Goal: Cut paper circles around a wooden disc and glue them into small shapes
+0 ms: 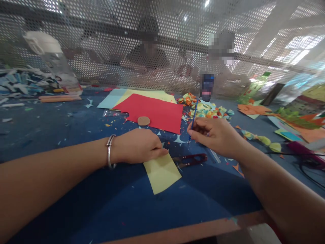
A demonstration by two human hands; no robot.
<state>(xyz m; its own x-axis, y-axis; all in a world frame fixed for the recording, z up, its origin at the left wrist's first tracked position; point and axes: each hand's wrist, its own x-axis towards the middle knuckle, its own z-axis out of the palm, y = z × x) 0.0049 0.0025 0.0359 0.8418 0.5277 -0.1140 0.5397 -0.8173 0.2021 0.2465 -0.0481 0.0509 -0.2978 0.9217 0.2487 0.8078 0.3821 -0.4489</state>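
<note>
My left hand (138, 145), with a silver bangle at the wrist, is closed on the top edge of a pale yellow piece of paper (163, 174). The paper lies near the front of the dark blue table. My right hand (214, 135) pinches a thin blue pen (195, 115), held steeply with its tip pointing down, apart from the yellow paper. Between the hands lie small dark red snips (194, 159), their blades partly behind the paper. A round tan disc (144, 121) rests at the edge of a red sheet (157, 110), just beyond my left hand.
Folded paper pieces (207, 110) form a heap behind my right hand. A clear bottle with a white lid (54, 61) stands at back left beside paper scraps (22, 83). A perforated metal screen (106, 44) closes off the back, with people beyond it. Orange paper (254, 110) lies right.
</note>
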